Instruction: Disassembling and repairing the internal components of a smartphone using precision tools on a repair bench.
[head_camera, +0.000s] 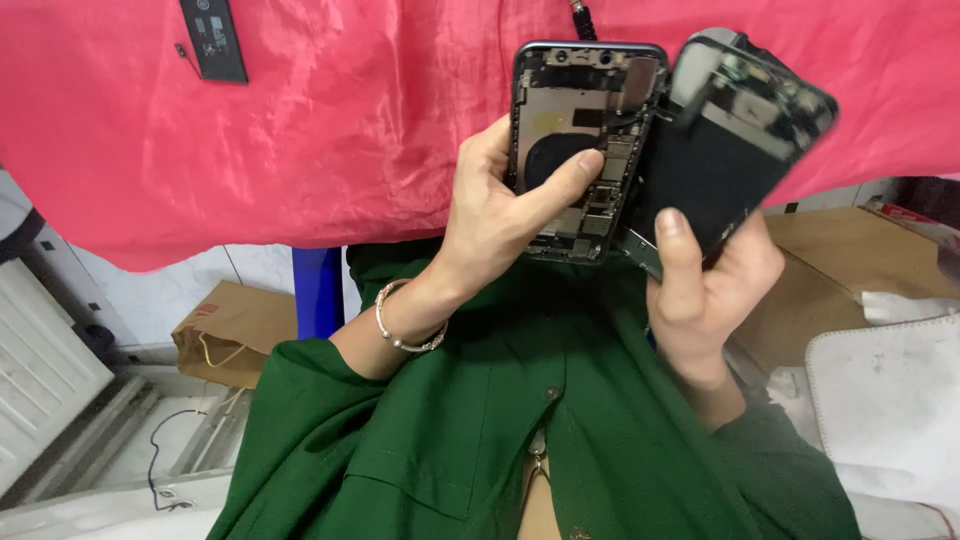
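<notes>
Fingers: left hand (495, 215) clasps the opened phone body (585, 150) at 12 o'clock, right hand (705, 285) grips the hinged-out screen (745, 140) at 1 o'clock; risk, likely: over-swinging tears the joining ribbon, or either slips onto the lap.

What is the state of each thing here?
Phone body: opened, inner parts exposed, held by left hand.
Screen panel: swung off the body, held by right hand.
Battery: lying apart on red cloth.
Paper bag: on floor.
</notes>
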